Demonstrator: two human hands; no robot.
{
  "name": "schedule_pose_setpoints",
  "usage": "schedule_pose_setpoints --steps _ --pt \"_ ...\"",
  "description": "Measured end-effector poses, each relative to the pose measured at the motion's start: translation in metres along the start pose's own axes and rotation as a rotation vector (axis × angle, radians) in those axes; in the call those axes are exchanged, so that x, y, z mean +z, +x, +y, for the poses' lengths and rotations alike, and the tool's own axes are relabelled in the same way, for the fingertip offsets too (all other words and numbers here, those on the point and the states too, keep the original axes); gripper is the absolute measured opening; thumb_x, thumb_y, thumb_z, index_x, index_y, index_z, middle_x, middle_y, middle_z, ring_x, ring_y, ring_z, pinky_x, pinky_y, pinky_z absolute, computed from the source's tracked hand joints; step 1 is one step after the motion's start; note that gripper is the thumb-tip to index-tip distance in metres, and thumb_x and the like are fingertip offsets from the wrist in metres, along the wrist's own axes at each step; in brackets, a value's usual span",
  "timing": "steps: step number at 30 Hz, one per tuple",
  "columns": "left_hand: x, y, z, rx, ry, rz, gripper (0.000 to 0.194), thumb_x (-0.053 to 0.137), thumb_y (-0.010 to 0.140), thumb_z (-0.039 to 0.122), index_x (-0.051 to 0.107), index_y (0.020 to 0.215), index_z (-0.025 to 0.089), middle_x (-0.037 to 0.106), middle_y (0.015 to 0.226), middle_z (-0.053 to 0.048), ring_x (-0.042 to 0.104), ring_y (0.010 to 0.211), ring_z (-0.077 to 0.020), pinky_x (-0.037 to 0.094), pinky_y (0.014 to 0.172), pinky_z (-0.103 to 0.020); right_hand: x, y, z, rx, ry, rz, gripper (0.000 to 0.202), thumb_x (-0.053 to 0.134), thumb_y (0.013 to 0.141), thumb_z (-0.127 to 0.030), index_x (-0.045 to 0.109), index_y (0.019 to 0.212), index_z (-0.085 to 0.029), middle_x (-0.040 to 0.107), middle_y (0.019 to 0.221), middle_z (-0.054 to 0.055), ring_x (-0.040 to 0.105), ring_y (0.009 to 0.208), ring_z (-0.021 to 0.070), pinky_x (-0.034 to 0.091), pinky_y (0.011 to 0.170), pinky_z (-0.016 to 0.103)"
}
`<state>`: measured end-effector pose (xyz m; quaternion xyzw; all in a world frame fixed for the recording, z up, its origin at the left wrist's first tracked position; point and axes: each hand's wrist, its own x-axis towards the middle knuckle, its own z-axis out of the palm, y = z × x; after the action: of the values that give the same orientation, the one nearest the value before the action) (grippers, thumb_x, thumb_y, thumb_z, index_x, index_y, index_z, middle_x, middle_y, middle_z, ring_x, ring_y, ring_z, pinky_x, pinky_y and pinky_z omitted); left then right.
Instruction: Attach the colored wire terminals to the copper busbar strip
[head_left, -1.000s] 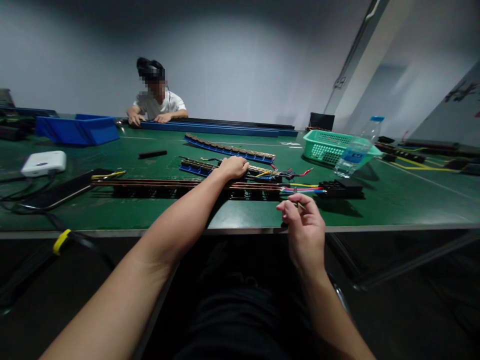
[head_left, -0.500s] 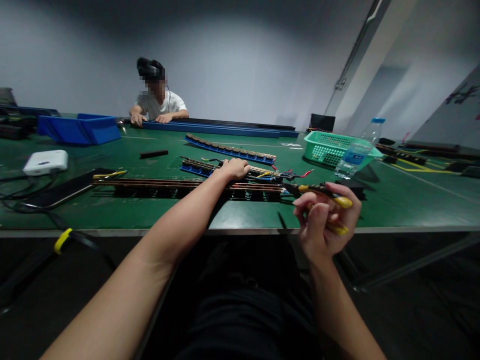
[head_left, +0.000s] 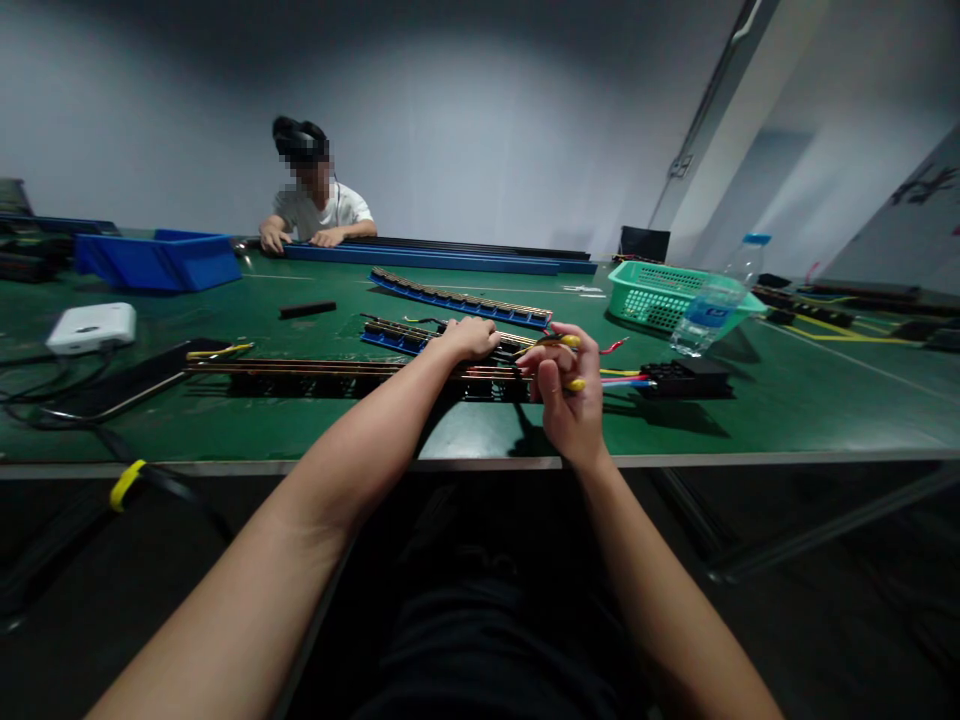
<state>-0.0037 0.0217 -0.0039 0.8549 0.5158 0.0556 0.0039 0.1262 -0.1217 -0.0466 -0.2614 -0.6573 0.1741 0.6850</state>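
Note:
My left hand (head_left: pixel 471 338) reaches over a long black strip with copper-coloured rods (head_left: pixel 322 370). Its fingers are curled down at the strip's far side, and their tips are hidden. In my right hand (head_left: pixel 571 400) are pliers with yellow and black handles (head_left: pixel 571 342), their jaws pointing left at the strip's right part. Whether the jaws touch anything I cannot make out. Red, blue and yellow wires (head_left: pixel 626 380) run from behind my right hand to a black connector block (head_left: pixel 688 378). Just behind my left hand lies a shorter strip on a blue base (head_left: pixel 390 336).
Another blue-based strip (head_left: pixel 461 298) lies farther back. At the right stand a green basket (head_left: pixel 649 300) and a water bottle (head_left: pixel 709 310). To the left are a blue bin (head_left: pixel 161 262), a white box (head_left: pixel 91 328) and a phone-like slab (head_left: pixel 127 385). A co-worker (head_left: pixel 319 215) handles long blue rails (head_left: pixel 420 260).
My right hand has moved left with the pliers, from beyond the strip's right end to over its right part. The connector block and wires now show. My left hand stays in place.

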Motion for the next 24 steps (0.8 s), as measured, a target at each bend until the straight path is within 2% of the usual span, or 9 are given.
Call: schedule_pose_setpoints --steps 2,7,13,19,24 --pt "0.0 0.0 0.0 -0.002 0.006 -0.004 0.042 0.033 0.101 0.041 0.065 0.122 0.022 0.063 0.134 -0.011 0.057 0.121 -0.0317 0.041 0.103 -0.051 0.0 -0.002 0.001 -0.011 -0.01 -0.012 0.04 0.055 0.097 -0.043 0.041 0.132 -0.03 0.065 0.094 0.004 0.056 0.065 0.0136 0.042 0.05 0.027" --pt "-0.001 0.0 -0.001 0.011 0.019 -0.008 0.043 0.032 0.101 0.042 0.064 0.122 0.021 0.062 0.135 -0.013 0.056 0.122 -0.031 0.04 0.104 -0.051 -0.002 -0.001 0.0 -0.039 -0.032 0.076 0.037 0.05 0.099 -0.042 0.039 0.132 -0.029 0.064 0.095 0.003 0.058 0.071 0.0141 0.044 0.056 0.028" --pt "-0.004 -0.003 0.002 -0.014 0.026 -0.027 0.045 0.029 0.102 0.041 0.063 0.122 0.02 0.062 0.136 -0.014 0.056 0.124 -0.0323 0.038 0.105 -0.054 -0.001 0.001 0.001 0.027 -0.011 -0.046 0.034 0.052 0.099 -0.04 0.039 0.128 -0.028 0.066 0.094 0.002 0.058 0.071 0.0136 0.048 0.06 0.028" --pt "-0.008 -0.009 0.005 -0.028 0.037 -0.036 0.046 0.03 0.102 0.042 0.063 0.122 0.018 0.062 0.135 -0.016 0.057 0.122 -0.033 0.039 0.104 -0.054 0.0 -0.003 -0.008 0.055 0.037 0.089 0.036 0.049 0.099 -0.045 0.035 0.128 -0.029 0.064 0.095 0.004 0.064 0.079 0.0161 0.05 0.059 0.027" --pt "-0.008 -0.01 0.006 -0.033 0.035 -0.029 0.046 0.029 0.103 0.042 0.063 0.123 0.018 0.061 0.136 -0.016 0.055 0.124 -0.0331 0.037 0.106 -0.055 0.0 -0.003 -0.006 0.064 0.022 0.016 0.037 0.05 0.098 -0.045 0.036 0.128 -0.028 0.064 0.096 0.004 0.063 0.076 0.015 0.05 0.059 0.027"
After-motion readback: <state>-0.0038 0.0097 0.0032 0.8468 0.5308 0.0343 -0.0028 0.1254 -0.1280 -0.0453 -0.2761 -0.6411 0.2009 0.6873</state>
